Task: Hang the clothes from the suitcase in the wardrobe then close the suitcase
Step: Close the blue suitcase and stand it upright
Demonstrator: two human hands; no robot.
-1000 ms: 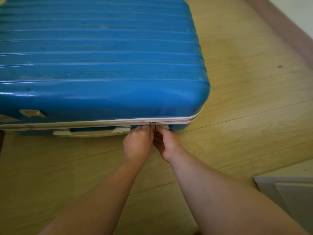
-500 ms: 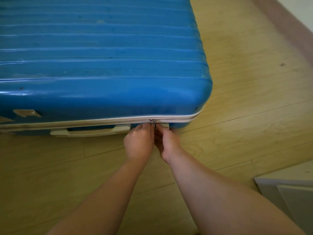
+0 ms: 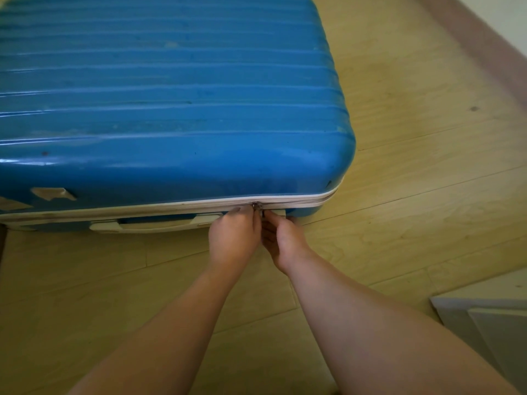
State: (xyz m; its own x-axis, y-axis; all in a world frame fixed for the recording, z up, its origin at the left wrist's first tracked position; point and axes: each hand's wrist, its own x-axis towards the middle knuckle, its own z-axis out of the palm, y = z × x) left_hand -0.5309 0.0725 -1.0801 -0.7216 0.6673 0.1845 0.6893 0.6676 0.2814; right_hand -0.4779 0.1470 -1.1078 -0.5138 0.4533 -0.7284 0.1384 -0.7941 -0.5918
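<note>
A blue ribbed hard-shell suitcase [image 3: 171, 95] lies flat on the wooden floor with its lid down. A white zipper band [image 3: 302, 199] runs along its near side. The metal zipper sliders [image 3: 256, 206] sit together on that band, right of the white side handle [image 3: 156, 225]. My left hand [image 3: 235, 238] and my right hand [image 3: 281, 238] meet just below the sliders, fingers curled, each pinching a zipper pull. The pulls themselves are mostly hidden by my fingers. No clothes or wardrobe are in view.
Light wooden floor [image 3: 413, 166] surrounds the suitcase. A brown skirting board [image 3: 484, 47] runs along the wall at the upper right. A grey-white panel [image 3: 496, 329] sits at the lower right corner.
My hands have stayed at the same spot on the zipper. The view has shifted slightly; nothing else has visibly moved.
</note>
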